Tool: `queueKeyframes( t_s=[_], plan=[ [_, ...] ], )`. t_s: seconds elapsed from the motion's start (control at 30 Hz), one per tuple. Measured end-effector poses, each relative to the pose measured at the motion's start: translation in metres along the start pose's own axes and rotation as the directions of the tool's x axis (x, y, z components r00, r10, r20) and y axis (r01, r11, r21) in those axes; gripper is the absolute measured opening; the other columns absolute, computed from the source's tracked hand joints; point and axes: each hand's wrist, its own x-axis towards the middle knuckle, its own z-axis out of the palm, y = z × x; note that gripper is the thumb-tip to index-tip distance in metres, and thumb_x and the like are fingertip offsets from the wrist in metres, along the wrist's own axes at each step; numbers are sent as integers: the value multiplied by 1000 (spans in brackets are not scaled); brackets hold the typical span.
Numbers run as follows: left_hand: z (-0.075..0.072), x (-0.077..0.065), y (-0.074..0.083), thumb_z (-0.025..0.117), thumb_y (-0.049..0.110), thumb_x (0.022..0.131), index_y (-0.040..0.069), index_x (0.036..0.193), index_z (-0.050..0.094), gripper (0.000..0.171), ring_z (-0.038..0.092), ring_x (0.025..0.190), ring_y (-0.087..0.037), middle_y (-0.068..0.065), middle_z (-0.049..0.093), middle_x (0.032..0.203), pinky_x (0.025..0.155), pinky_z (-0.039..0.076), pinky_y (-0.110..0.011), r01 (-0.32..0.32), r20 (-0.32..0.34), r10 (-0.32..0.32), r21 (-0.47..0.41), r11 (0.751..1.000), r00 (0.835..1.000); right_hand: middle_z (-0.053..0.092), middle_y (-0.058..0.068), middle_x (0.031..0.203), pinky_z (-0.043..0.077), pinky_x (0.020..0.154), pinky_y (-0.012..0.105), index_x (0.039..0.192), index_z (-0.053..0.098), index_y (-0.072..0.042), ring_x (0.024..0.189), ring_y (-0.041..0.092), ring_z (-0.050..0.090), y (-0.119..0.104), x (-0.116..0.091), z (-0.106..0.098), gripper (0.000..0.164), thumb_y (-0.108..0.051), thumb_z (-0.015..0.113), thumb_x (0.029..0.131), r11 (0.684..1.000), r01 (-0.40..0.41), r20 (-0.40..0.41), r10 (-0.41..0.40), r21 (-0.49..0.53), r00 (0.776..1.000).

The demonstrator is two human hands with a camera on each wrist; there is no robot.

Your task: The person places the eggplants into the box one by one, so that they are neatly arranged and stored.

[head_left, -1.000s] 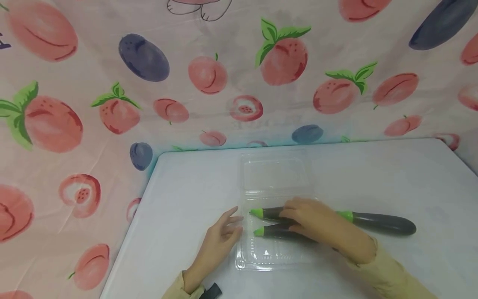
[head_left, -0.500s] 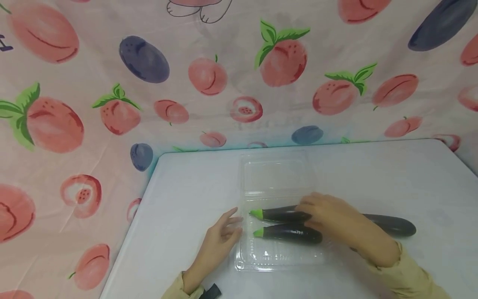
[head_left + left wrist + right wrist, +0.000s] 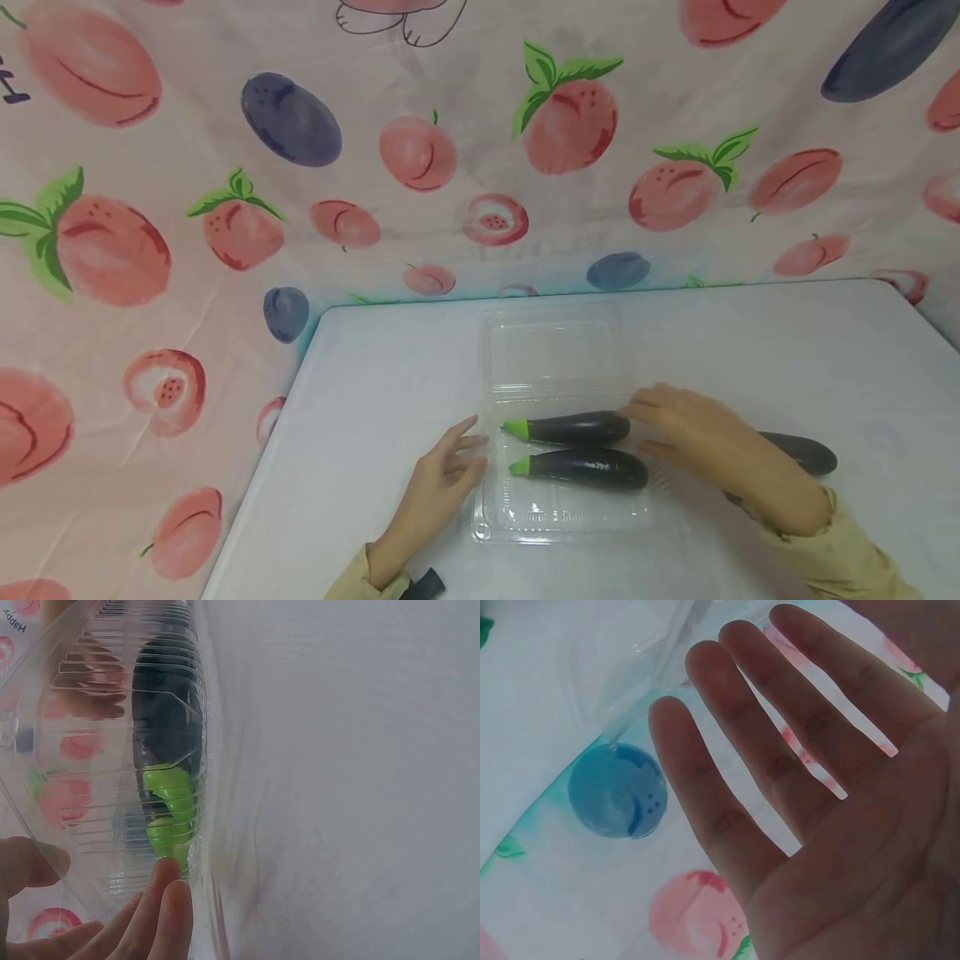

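Two dark eggplants with green caps, an upper one (image 3: 581,428) and a lower one (image 3: 600,468), lie side by side in the base of a clear plastic clamshell box (image 3: 555,527). My left hand (image 3: 442,475) rests at the box's left side, fingers loosely extended along its wall; the left wrist view shows its fingertips (image 3: 166,874) right at the ribbed plastic. Over the box's right edge, my right hand (image 3: 693,429) hovers by the upper eggplant's rounded end. Its palm holds nothing in the right wrist view, with the fingers (image 3: 720,810) spread.
A third eggplant (image 3: 804,453) lies on the white table (image 3: 810,350) to the right, partly hidden by my right forearm. The box's clear lid (image 3: 555,350) is folded back flat behind the base. A fruit-print cloth (image 3: 450,75) hangs behind the table.
My right hand has let go of the upper eggplant and drawn back to the right, uncovering both eggplants in the box. My left hand has stayed put.
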Motion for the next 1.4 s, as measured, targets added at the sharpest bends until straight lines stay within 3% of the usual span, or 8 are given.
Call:
queueKeyframes(
  t_s=[0.27, 0.53, 0.7, 0.93, 1.17, 1.4],
  plan=[
    [0, 0, 0, 61, 29, 100, 13, 149, 42, 56, 70, 106, -29, -13, 64, 131, 89, 59, -34, 10, -1, -10, -5, 1000, 1000, 71, 3, 106, 56, 91, 48, 111, 73, -11, 103, 27, 66, 6, -7, -3, 34, -18, 83, 79, 996, -90, 64, 88, 29, 994],
    [0, 0, 1, 61, 30, 100, 13, 149, 41, 56, 70, 107, -29, -13, 64, 132, 89, 59, -34, 18, 4, -18, -11, 1000, 1000, 70, 0, 108, 57, 89, 46, 112, 72, -12, 103, 25, 65, 15, -17, -6, 35, -15, 83, 79, 996, -91, 27, 91, 20, 996],
    [0, 0, 1, 61, 30, 100, 14, 150, 41, 56, 70, 106, -28, -13, 64, 132, 88, 60, -33, 22, 5, -22, 0, 1000, 1000, 70, 2, 109, 55, 92, 50, 113, 72, -11, 107, 28, 65, 19, -23, -8, 35, -14, 83, 80, 992, -120, 27, 120, 30, 992],
    [1, 0, 0, 61, 28, 100, 14, 150, 41, 55, 70, 106, -28, -13, 64, 131, 87, 60, -32, 19, 2, -19, 8, 1000, 1000, 70, 5, 109, 54, 91, 53, 112, 73, -10, 107, 31, 65, 20, -27, -7, 34, -19, 82, 81, 979, -199, 90, 194, 40, 977],
    [1, 0, -1, 61, 30, 100, 12, 149, 41, 56, 70, 106, -29, -14, 64, 131, 88, 60, -33, 1, 8, -1, -2, 1000, 1000, 70, 9, 110, 54, 90, 53, 113, 72, -8, 107, 34, 65, 26, -36, 1, 35, -18, 81, 81, 982, -182, 49, 180, 40, 982],
    [0, 0, 0, 61, 29, 100, 13, 150, 41, 56, 70, 107, -29, -13, 64, 132, 88, 60, -34, 12, 8, -12, -8, 1000, 1000, 69, 6, 110, 56, 89, 49, 115, 71, -8, 105, 29, 65, 32, -44, 5, 36, -16, 81, 82, 979, -198, 68, 195, 45, 978]
  ],
)
